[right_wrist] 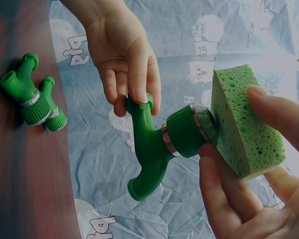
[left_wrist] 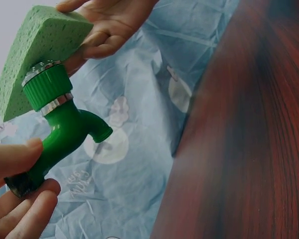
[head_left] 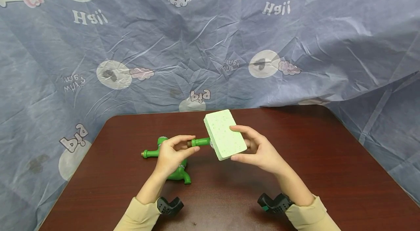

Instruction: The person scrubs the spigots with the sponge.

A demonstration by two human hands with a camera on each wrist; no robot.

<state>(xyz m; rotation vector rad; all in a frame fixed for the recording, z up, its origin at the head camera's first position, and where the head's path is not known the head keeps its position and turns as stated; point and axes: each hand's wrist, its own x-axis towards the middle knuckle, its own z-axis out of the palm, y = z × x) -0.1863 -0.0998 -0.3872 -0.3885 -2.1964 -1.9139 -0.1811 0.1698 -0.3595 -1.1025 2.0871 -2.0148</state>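
My left hand [head_left: 171, 155] pinches a green faucet [head_left: 201, 141] by its threaded inlet end, holding it above the table. In the left wrist view the faucet's ribbed knob [left_wrist: 49, 85] points up toward the sponge, and its spout curves off to the right. A light green, pored sponge [head_left: 224, 134] is in my right hand [head_left: 260, 151], gripped between the thumb and fingers. One face of the sponge [right_wrist: 244, 124] touches the top of the knob in the right wrist view. That contact spot is partly hidden.
Two more green faucets lie on the dark red-brown table [head_left: 311, 172], one [head_left: 151, 153] beyond my left hand and another [head_left: 179, 174] partly behind the left wrist. A blue-grey printed cloth [head_left: 210, 41] hangs behind the table's far edge.
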